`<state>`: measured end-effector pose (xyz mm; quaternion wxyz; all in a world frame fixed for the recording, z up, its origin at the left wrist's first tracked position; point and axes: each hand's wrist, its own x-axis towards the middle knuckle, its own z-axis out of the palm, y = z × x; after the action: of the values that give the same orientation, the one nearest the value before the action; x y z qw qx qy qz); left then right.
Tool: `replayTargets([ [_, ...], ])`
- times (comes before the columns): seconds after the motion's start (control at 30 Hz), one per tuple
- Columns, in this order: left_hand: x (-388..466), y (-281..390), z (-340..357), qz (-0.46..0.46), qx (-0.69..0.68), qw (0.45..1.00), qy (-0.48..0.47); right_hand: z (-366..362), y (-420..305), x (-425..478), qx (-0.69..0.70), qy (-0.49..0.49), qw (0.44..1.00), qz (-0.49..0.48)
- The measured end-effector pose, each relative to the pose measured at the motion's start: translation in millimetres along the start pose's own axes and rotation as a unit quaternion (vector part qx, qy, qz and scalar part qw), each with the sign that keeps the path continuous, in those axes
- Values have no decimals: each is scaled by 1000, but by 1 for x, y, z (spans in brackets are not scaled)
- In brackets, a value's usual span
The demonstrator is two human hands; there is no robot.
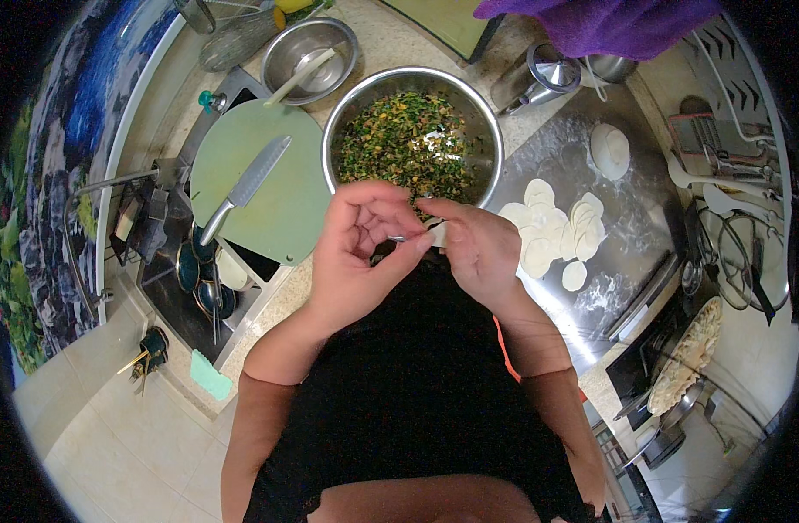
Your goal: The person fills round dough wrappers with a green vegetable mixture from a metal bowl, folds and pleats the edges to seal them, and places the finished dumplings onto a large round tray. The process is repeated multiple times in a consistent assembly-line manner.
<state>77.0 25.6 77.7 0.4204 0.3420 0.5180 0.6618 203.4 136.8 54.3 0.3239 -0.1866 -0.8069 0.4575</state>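
Note:
My left hand and my right hand meet in front of my body, at the near rim of a large steel bowl. Between their fingertips they pinch a small white dough wrapper, mostly hidden by the fingers. A bit of shiny metal, perhaps part of a utensil, shows by my left fingers. Chopped green and yellow filling lies in the bowl. To the right of my right hand, thin round dough wrappers overlap in a pile on a floured metal sheet.
A kitchen knife lies on a green cutting board at the left, over the sink. Behind it stands a smaller steel bowl. A dough lump rests at the sheet's far right. A tray of dumplings sits lower right.

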Motion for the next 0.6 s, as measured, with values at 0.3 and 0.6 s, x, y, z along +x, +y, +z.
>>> replayTargets([
  [0.3, 18, -21, 11, 31, 43, 988, -142, 9, -9, -4, 93, 12, 993, 69],
  [0.6, 21, 12, 9, -11, 245, 961, -128, -4, -25, 4, 117, -50, 985, 119],
])
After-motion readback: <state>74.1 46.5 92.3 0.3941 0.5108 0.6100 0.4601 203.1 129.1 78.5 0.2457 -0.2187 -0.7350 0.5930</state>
